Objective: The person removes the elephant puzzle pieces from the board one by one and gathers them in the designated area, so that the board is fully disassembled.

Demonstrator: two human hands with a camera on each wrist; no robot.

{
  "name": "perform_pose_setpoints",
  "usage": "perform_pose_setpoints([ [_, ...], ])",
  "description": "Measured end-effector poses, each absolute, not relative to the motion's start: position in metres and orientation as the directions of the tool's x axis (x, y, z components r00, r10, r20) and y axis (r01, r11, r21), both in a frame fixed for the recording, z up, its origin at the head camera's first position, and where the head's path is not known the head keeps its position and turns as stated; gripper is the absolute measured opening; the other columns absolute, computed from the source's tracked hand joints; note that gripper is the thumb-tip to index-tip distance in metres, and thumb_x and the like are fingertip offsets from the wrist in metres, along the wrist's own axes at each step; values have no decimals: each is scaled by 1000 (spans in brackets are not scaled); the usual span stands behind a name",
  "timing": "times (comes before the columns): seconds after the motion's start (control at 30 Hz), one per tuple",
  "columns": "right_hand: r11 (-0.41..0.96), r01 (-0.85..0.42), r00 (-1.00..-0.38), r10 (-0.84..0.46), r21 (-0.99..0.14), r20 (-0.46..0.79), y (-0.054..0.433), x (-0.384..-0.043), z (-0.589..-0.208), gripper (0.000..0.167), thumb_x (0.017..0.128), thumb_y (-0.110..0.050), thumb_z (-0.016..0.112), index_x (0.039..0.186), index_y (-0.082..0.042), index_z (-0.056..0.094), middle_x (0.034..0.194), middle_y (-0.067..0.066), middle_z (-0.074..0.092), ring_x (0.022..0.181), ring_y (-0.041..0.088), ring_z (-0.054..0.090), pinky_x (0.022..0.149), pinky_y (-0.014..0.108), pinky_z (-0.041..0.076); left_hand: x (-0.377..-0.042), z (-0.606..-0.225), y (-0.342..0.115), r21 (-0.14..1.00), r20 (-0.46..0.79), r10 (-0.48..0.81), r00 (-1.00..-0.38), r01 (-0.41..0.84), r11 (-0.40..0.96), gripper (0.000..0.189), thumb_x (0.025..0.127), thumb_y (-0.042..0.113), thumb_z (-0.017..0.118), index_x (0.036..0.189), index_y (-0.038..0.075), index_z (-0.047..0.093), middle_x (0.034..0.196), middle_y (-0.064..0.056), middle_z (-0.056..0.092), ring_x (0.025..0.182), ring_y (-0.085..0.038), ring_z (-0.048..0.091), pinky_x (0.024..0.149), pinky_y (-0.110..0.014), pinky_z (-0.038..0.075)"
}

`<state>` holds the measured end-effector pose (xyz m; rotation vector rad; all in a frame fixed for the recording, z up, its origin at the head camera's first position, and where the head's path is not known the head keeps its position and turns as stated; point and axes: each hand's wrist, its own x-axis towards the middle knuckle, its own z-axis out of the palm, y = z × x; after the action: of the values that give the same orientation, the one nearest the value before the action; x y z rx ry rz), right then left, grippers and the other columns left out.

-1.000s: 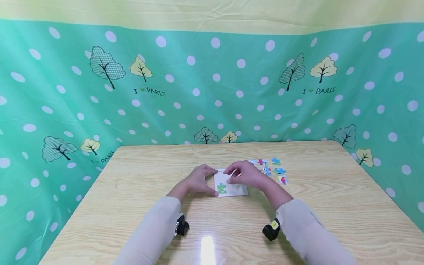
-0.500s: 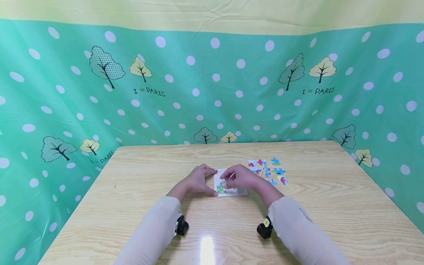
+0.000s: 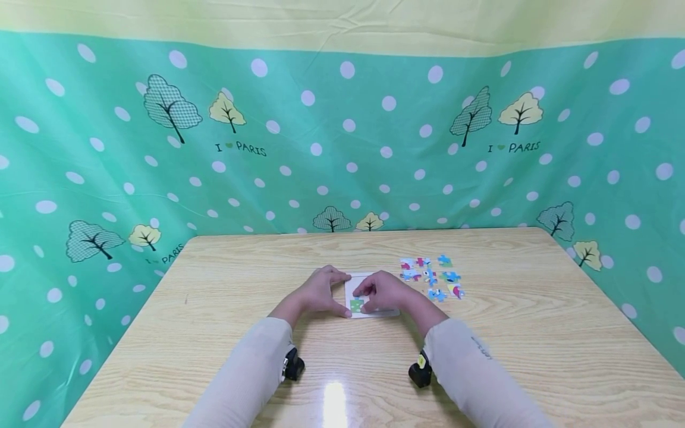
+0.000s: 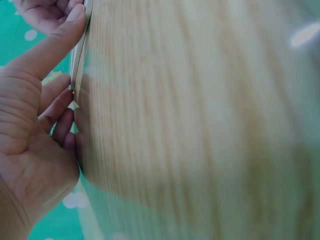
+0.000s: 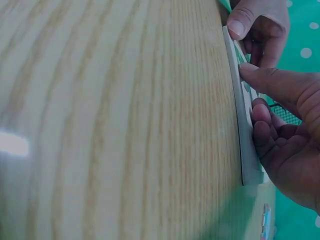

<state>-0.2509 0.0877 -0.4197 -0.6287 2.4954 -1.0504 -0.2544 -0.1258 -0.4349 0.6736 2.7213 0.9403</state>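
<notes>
In the head view, a white puzzle tray [image 3: 349, 288] lies mid-table, with a green puzzle piece [image 3: 355, 306] in its near left corner. My left hand [image 3: 319, 289] grips the tray's left end, thumb at the near corner and index finger at the far one. Over the tray, my right hand [image 3: 389, 289] pinches a puzzle piece between thumb and curled fingers, beside the green piece. That piece is mostly hidden; in the right wrist view a little green [image 5: 246, 86] shows under the thumb.
Several loose puzzle pieces [image 3: 430, 276] lie on the wooden table [image 3: 508, 309] to the right of the tray. Behind the table hangs a green dotted curtain [image 3: 369, 172]. Each wrist wears a small black camera.
My right hand has moved left and nearer over the tray, down toward the green piece. More of the loose pieces now show. The left hand has stayed at the tray's edge.
</notes>
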Motion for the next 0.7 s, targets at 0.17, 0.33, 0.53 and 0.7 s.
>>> perform_pose_setpoints([
  [0.17,621,-259,-834,-531,-740,-153,87,-250,-421,30,74,-2,82,102,-9,75,88,1,61,80,14,51,73,27,46,-254,-435,-126,620,-31,471,-882,352,701,90,58,39,94,136,11,58,127,-5,53,121,-26,45,106,-40,36],
  [0.33,610,-256,-833,-533,-750,-149,87,-250,-420,30,73,0,81,101,-7,73,88,3,60,79,15,51,72,28,46,-255,-435,-126,625,-35,469,-882,347,699,90,58,39,94,136,10,57,128,-5,52,121,-26,44,106,-40,36],
  [0.53,595,-233,-841,-520,-769,-148,88,-250,-421,29,74,1,81,100,-8,71,91,4,61,80,17,52,73,28,47,-255,-435,-126,633,-35,468,-883,343,694,91,58,38,94,137,10,57,130,-6,52,122,-26,44,108,-41,34],
  [0.7,568,-212,-850,-509,-795,-137,88,-249,-422,28,76,2,79,100,-9,71,92,3,64,82,16,56,75,28,49,-255,-435,-126,635,-39,465,-885,337,695,91,58,38,94,136,10,57,130,-6,51,122,-26,44,107,-40,35],
])
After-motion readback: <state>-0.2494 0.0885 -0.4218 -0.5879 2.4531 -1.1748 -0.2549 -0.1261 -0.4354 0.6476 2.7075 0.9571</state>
